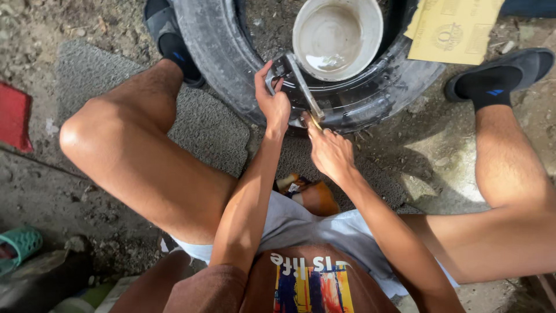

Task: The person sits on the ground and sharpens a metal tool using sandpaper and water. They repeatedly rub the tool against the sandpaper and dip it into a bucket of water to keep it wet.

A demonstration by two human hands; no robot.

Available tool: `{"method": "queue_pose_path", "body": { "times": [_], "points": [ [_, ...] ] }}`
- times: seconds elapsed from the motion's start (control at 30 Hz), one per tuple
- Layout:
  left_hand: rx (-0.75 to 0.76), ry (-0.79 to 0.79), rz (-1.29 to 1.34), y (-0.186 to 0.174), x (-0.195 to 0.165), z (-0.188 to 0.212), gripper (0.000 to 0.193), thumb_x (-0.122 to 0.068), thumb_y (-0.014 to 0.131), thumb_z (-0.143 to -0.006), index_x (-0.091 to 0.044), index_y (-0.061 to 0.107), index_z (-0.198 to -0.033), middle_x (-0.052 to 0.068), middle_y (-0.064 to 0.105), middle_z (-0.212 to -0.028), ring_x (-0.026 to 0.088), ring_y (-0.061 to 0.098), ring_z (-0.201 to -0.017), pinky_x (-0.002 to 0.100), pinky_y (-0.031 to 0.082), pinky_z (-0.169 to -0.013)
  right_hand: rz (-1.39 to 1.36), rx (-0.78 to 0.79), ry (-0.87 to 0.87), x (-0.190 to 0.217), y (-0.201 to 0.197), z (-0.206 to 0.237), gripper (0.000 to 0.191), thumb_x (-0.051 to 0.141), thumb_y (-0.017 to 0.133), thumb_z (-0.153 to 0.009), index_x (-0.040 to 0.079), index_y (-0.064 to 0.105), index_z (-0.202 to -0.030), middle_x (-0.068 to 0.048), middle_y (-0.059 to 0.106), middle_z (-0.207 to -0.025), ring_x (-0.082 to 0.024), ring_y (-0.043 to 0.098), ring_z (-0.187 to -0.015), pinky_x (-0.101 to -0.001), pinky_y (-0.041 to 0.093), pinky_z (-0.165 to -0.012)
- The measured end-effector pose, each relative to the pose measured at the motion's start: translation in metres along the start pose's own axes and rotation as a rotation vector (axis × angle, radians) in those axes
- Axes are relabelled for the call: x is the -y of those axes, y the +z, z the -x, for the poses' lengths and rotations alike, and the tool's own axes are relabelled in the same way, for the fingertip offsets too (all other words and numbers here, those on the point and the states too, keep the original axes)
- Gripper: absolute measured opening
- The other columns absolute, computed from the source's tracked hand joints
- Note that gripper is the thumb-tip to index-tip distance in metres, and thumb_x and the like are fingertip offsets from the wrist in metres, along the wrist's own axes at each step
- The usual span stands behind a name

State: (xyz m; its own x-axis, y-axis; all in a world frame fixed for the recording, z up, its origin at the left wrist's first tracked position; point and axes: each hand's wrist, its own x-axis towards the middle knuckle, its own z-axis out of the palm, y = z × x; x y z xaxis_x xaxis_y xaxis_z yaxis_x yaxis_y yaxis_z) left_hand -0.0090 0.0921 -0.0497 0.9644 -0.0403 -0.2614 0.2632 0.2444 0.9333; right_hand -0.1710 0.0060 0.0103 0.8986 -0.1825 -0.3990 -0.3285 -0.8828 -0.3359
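Note:
I sit on the ground with my legs spread around a black tyre (370, 95) lying flat. A grey metal part (298, 81), flat with a long bar, rests on the tyre's near wall. My left hand (273, 104) grips the left end of this part. My right hand (329, 152) pinches a small yellowish piece (316, 123) and presses it against the bar's near end. A white bucket (338, 36) with grey murky liquid stands inside the tyre, just behind the part.
Yellow sheets of paper (454, 29) lie on the tyre's far right. A grey mat (211, 124) covers the ground under my left leg. An orange object (310, 194) sits between my thighs. A red thing (14, 116) and a teal sandal (20, 246) lie at left.

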Motion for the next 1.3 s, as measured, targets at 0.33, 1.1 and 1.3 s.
{"method": "queue_pose_path", "body": {
  "times": [0.33,1.1,1.3],
  "points": [
    [-0.008,0.022,0.001,0.001,0.002,0.0,0.081,0.028,0.028,-0.067,-0.002,0.056,-0.137,0.013,0.051,-0.144,0.025,0.054,-0.131,0.038,0.049,-0.114,-0.004,-0.033,-0.031,-0.001,0.001,-0.002,0.076,0.012,0.055,-0.094,0.031,0.025,-0.162,-0.021,0.071,-0.083,-0.039,0.07,-0.065,-0.0517,0.056,-0.056],
    [0.022,0.053,0.003,0.001,0.002,-0.001,0.08,0.027,0.03,-0.068,-0.004,0.057,-0.136,0.01,0.049,-0.146,0.02,0.049,-0.124,0.037,0.047,-0.112,0.062,0.175,0.054,0.008,-0.014,-0.014,0.089,0.008,0.06,-0.081,0.029,0.028,-0.162,-0.023,0.072,-0.084,-0.041,0.072,-0.071,-0.0542,0.057,-0.064],
    [-0.01,0.006,-0.028,0.001,0.002,0.001,0.082,0.027,0.029,-0.065,-0.003,0.057,-0.136,0.012,0.051,-0.145,0.027,0.052,-0.131,0.039,0.048,-0.114,0.05,0.074,-0.021,0.008,-0.013,-0.01,0.094,0.006,0.062,-0.075,0.019,0.026,-0.161,-0.023,0.07,-0.081,-0.041,0.071,-0.062,-0.0528,0.057,-0.056]
  ]
}}
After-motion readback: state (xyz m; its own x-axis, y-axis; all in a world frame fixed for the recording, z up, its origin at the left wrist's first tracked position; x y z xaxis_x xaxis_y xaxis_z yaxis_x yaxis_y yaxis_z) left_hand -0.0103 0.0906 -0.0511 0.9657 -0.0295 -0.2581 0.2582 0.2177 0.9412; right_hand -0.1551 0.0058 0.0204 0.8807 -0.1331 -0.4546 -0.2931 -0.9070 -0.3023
